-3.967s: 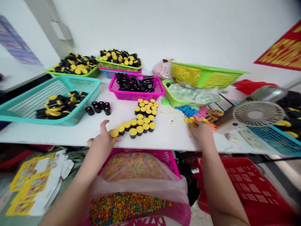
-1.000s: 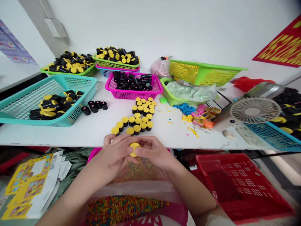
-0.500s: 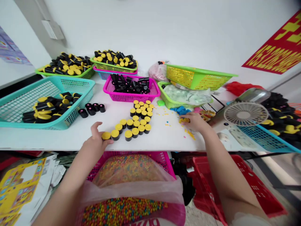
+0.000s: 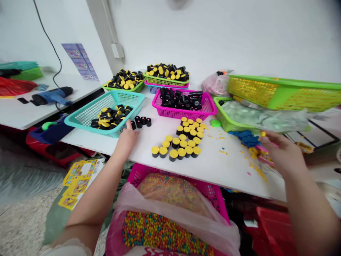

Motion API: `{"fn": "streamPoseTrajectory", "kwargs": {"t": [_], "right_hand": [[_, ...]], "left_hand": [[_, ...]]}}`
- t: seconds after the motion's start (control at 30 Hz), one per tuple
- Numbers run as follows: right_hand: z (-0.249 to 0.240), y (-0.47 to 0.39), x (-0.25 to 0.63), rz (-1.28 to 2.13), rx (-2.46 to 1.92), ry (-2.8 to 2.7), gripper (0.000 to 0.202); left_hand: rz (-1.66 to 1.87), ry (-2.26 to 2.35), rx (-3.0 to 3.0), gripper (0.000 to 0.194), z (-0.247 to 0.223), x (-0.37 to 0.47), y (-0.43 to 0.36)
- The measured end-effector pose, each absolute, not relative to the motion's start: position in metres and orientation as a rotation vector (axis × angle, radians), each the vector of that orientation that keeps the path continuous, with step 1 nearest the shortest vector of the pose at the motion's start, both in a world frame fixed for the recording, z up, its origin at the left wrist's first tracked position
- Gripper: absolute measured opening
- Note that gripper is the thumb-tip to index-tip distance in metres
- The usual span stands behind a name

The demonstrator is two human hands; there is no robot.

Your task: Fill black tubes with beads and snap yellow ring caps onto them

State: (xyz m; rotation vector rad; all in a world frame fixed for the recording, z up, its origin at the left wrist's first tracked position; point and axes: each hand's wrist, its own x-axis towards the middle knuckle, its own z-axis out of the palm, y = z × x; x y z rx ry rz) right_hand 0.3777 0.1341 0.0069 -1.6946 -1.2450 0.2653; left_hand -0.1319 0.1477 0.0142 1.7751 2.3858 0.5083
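My left hand (image 4: 127,139) reaches over the table beside the turquoise basket (image 4: 114,132). Its thumb and forefinger are apart, around the nearest of several short black cylinders (image 4: 139,123) with pink dots on top; whether they touch it I cannot tell. My right hand (image 4: 279,151), raised at the right, pinches a small yellow piece (image 4: 263,134) between thumb and forefinger. Below it, yellow scraps (image 4: 259,173) lie scattered on the table. Between my hands, black cylinders with yellow caps (image 4: 183,144) stand upright in a cluster.
Behind the cluster sits a magenta basket (image 4: 183,112) of black tubes. Green baskets (image 4: 223,117) stand to the right, one tilted on top. Under the table edge, a bag of coloured beads (image 4: 160,227) fills another basket. A blue heat gun (image 4: 53,96) lies on the left table.
The view has swung left. My left hand has let go of a yellow-capped cylinder and moved to the black ones. My right hand has risen from the scraps with a small yellow piece.
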Motion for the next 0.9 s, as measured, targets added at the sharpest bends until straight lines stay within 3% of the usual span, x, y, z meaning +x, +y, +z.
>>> {"fn": "streamPoseTrajectory", "kwargs": {"t": [0.13, 0.43, 0.5, 0.7, 0.9], "right_hand": [[0.014, 0.128, 0.352, 0.452, -1.665, -1.147, 0.047], [0.029, 0.086, 0.273, 0.665, -1.214, -1.459, 0.038], [0.035, 0.069, 0.247, 0.665, -1.121, -1.512, 0.038], [0.057, 0.019, 0.156, 0.513, -0.896, -1.687, 0.017], [0.047, 0.004, 0.133, 0.304, -0.565, -1.852, 0.021]], "left_hand": [[0.469, 2.431, 1.763, 0.055, 0.005, -0.141, 0.168], [0.495, 2.32, 1.804, 0.036, 0.014, -0.138, 0.135], [0.574, 2.156, 1.837, 0.031, 0.028, -0.131, 0.108], [0.701, 0.924, 1.628, 0.033, 0.069, -0.078, 0.031], [0.779, 0.747, 1.495, 0.016, 0.038, -0.053, 0.002]]}}
